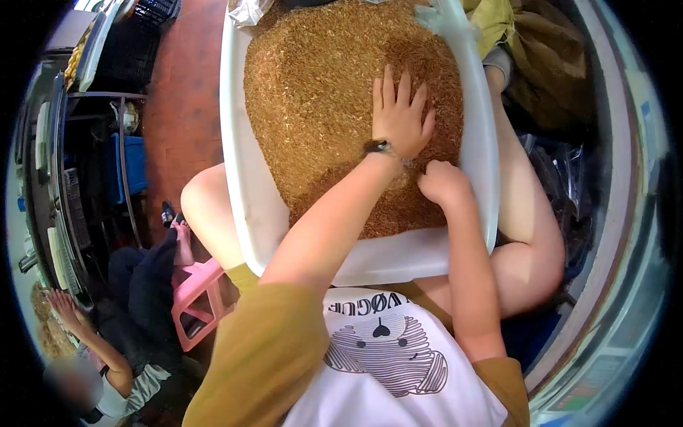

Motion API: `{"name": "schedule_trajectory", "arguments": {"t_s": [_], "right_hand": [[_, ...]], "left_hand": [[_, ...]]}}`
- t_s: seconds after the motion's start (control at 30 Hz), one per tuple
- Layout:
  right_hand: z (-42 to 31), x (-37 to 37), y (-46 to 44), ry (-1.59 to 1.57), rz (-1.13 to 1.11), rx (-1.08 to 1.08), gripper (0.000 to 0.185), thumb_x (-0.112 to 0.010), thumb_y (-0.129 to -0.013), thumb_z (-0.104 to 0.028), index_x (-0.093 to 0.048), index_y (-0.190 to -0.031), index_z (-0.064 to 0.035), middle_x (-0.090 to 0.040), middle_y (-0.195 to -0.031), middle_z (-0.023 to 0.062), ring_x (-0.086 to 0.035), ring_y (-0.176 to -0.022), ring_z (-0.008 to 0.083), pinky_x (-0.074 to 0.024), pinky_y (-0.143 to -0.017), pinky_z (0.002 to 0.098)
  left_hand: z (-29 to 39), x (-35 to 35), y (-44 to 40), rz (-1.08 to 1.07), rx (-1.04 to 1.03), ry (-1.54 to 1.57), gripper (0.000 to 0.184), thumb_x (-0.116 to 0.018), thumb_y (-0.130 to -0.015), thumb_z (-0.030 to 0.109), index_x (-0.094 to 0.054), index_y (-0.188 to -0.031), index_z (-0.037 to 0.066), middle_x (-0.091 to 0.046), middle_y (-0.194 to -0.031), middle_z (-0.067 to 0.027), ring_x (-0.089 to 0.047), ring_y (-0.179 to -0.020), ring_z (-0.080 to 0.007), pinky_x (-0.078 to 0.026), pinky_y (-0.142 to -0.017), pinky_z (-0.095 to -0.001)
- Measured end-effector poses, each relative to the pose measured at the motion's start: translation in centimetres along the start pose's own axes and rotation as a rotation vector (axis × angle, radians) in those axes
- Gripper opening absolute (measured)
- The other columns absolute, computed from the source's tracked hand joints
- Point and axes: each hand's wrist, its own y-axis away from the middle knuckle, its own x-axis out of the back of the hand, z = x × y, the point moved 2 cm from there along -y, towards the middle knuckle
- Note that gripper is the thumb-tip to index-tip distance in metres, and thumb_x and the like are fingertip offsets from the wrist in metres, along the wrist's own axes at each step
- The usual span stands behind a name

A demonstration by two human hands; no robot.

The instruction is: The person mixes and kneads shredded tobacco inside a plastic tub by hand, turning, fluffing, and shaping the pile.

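A white plastic tub (235,121) sits between the bent legs, holding a deep heap of loose golden-brown shreds (320,92), finely cut and darker toward the right and near side. My left hand (402,117), with a dark band on the wrist, lies palm down on the heap, fingers spread. Just nearer and to its right, my right hand (446,183) is closed with its fingers curled against the shreds. Whatever it may hold is hidden.
A clear plastic bag (249,11) rests at the tub's far left corner. On the left are a pink stool (196,295), a blue bin (126,167), metal racks and another person (107,356) with a raised hand. Brown sacking (555,57) and dark plastic bags (562,178) lie right.
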Motion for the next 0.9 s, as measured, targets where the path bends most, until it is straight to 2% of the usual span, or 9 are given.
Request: {"name": "schedule_trajectory", "arguments": {"t_s": [0.27,0.37,0.47,0.57,0.67,0.77,0.9], "right_hand": [[0.0,-0.8,-0.5,0.033,0.006,0.022,0.029,-0.049,-0.074,-0.020,-0.065,-0.092,-0.0048,-0.063,-0.096,0.0169,-0.061,-0.091,0.0314,-0.0482,-0.079,0.0414],[-0.1,-0.6,0.1,-0.011,0.018,0.042,0.030,-0.048,-0.074,-0.019,-0.063,-0.089,0.0012,-0.061,-0.095,0.0211,-0.059,-0.089,0.0346,-0.0469,-0.080,0.0420],[-0.2,-0.6,0.0,0.011,-0.005,0.038,0.029,-0.048,-0.074,-0.019,-0.064,-0.088,0.0008,-0.062,-0.093,0.0211,-0.060,-0.088,0.0344,-0.0471,-0.079,0.0423],[-0.3,-0.9,-0.3,0.076,-0.023,0.027,0.026,-0.049,-0.076,-0.018,-0.066,-0.090,-0.0045,-0.064,-0.096,0.0162,-0.062,-0.090,0.0301,-0.0490,-0.077,0.0391],[-0.4,-0.9,-0.1,0.089,-0.032,0.031,0.024,-0.049,-0.076,-0.016,-0.066,-0.089,-0.0042,-0.064,-0.095,0.0159,-0.062,-0.089,0.0295,-0.0493,-0.076,0.0382],[-0.7,-0.4,0.7,0.094,0.037,0.034,0.022,-0.050,-0.076,-0.015,-0.067,-0.086,-0.0051,-0.065,-0.091,0.0154,-0.063,-0.087,0.0288,-0.0500,-0.074,0.0374],[-1.3,0.1,1.2,0.128,0.177,-0.003,0.017,-0.053,-0.075,-0.014,-0.068,-0.079,-0.0067,-0.066,-0.081,0.0139,-0.064,-0.080,0.0281,-0.0509,-0.070,0.0368]], "left_hand": [[-0.6,1.0,4.7,-0.208,-0.267,0.029,0.046,-0.046,-0.082,0.035,-0.051,-0.119,0.009,-0.029,-0.137,-0.0202,-0.016,-0.130,-0.0415,-0.012,-0.105,-0.0540],[-1.1,0.9,6.3,-0.308,-0.356,0.055,0.045,-0.050,-0.079,0.035,-0.053,-0.117,0.010,-0.029,-0.137,-0.0203,-0.016,-0.130,-0.0413,-0.013,-0.105,-0.0543],[-1.2,1.2,7.5,-0.356,-0.432,0.102,0.045,-0.054,-0.076,0.033,-0.055,-0.113,0.008,-0.031,-0.136,-0.0200,-0.017,-0.130,-0.0408,-0.015,-0.105,-0.0537],[-2.0,1.3,8.7,-0.400,-0.511,0.166,0.043,-0.058,-0.073,0.032,-0.056,-0.108,0.007,-0.032,-0.135,-0.0202,-0.017,-0.130,-0.0405,-0.016,-0.105,-0.0529],[-2.3,1.7,9.5,-0.415,-0.550,0.230,0.036,-0.059,-0.074,0.030,-0.058,-0.099,0.005,-0.034,-0.134,-0.0190,-0.017,-0.130,-0.0394,-0.015,-0.105,-0.0521],[-3.5,1.2,11.1,-0.460,-0.628,0.242,0.031,-0.058,-0.076,0.029,-0.059,-0.095,0.005,-0.034,-0.134,-0.0172,-0.017,-0.131,-0.0381,-0.014,-0.106,-0.0522],[-4.8,2.2,12.2,-0.715,-0.653,0.204,0.031,-0.054,-0.077,0.027,-0.061,-0.098,0.004,-0.036,-0.133,-0.0143,-0.011,-0.134,-0.0338,-0.008,-0.109,-0.0509]]}}
